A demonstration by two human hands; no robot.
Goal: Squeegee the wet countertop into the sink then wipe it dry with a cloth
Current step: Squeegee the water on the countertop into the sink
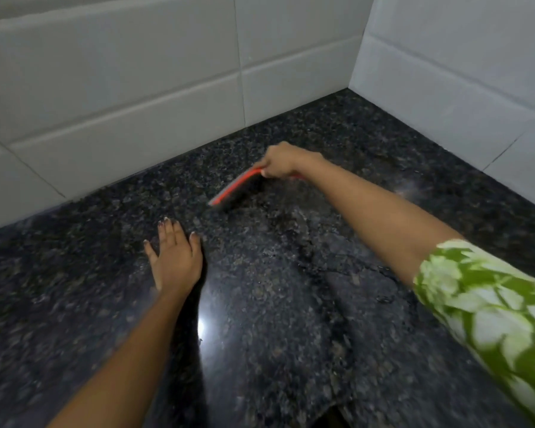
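A dark speckled granite countertop (275,319) fills the view, with a wet film and a trail of water drops down its middle. My right hand (280,160) grips the handle of a red squeegee (235,188), whose dark blade rests on the stone near the back corner, angled down to the left. My left hand (175,256) lies flat on the counter with fingers spread, to the left of the squeegee and nearer to me. Neither the sink nor a cloth is in view.
White tiled walls (136,88) meet in a corner at the back right and border the counter on two sides. A lamp glare (200,327) reflects off the stone beside my left forearm. The counter's front edge shows at the bottom centre.
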